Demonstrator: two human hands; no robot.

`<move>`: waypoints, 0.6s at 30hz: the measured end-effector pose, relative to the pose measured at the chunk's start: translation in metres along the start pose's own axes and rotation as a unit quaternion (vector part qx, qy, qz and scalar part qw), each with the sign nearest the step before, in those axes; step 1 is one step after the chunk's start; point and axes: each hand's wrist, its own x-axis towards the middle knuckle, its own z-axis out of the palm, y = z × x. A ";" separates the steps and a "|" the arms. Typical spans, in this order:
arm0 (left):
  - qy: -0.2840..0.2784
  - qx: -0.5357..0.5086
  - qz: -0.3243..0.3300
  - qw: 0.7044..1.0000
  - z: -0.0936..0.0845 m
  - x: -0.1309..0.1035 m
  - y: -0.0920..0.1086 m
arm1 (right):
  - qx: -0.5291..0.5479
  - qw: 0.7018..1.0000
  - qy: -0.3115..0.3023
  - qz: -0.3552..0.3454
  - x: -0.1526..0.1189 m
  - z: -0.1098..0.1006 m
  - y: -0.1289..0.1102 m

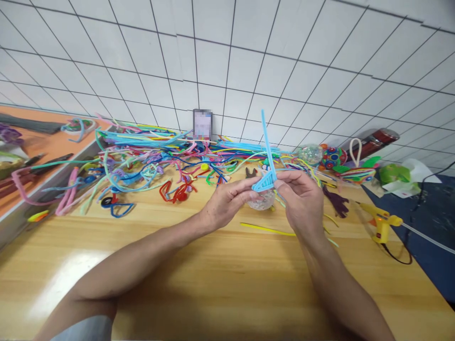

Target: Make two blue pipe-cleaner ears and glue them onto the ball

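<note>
Between my two hands is a light blue piece point(263, 183) made of pipe cleaners laid side by side in a pointed shape, with one long blue end standing up from it. My left hand point(227, 201) pinches its left tip between thumb and fingers. On the other side, my right hand point(300, 194) grips the right end near the base of the upright strand. Just below and behind the piece sits a clear, crinkled round object point(261, 201), partly hidden by my hands. A yellow pipe cleaner point(266, 229) lies on the wooden table point(213, 284) beneath them.
Tangled colourful pipe cleaners point(149, 166) spread along the back beside a tiled wall. A phone-like device point(202, 124) stands upright there. At right are a yellow glue gun point(383, 223) with its cord, a patterned ball point(333, 157) and a dark red cylinder point(378, 142).
</note>
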 end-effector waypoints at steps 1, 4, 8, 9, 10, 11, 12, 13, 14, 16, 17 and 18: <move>0.008 0.011 0.014 1.000 0.000 -0.001 -0.002 | 0.002 1.000 0.003 -0.003 -0.001 0.001 0.000; 0.027 0.048 0.073 0.996 -0.001 -0.002 -0.006 | 0.014 1.000 0.009 -0.014 -0.002 0.003 0.000; 0.050 0.102 0.124 0.986 -0.001 -0.003 -0.007 | 0.029 0.999 0.012 -0.013 -0.006 0.007 0.004; 0.054 0.105 0.128 0.985 -0.001 -0.002 -0.007 | 0.037 0.999 0.013 -0.010 -0.008 0.008 0.005; 0.057 0.101 0.131 0.985 -0.001 -0.002 -0.007 | 0.046 0.999 0.014 -0.005 -0.009 0.009 0.006; 0.056 0.092 0.133 0.985 -0.001 -0.002 -0.007 | 0.058 0.998 0.014 0.001 -0.011 0.011 0.006; 0.054 0.080 0.135 0.986 -0.001 -0.001 -0.008 | 0.070 0.997 0.013 0.009 -0.013 0.012 0.007; 0.051 0.066 0.136 0.987 -0.002 -0.001 -0.009 | 0.081 0.996 0.011 0.020 -0.015 0.014 0.007; 0.048 0.056 0.138 0.988 -0.002 -0.001 -0.010 | 0.090 0.995 0.008 0.033 -0.017 0.015 0.006; 0.044 0.048 0.143 0.988 -0.003 0.000 -0.012 | 0.104 0.993 0.001 0.061 -0.021 0.019 0.004; 0.044 0.048 0.148 0.987 -0.004 0.001 -0.012 | 0.110 0.991 -0.002 0.074 -0.023 0.021 0.003; 0.045 0.051 0.153 0.986 -0.004 0.001 -0.013 | 0.119 0.989 -0.005 0.086 -0.024 0.023 0.002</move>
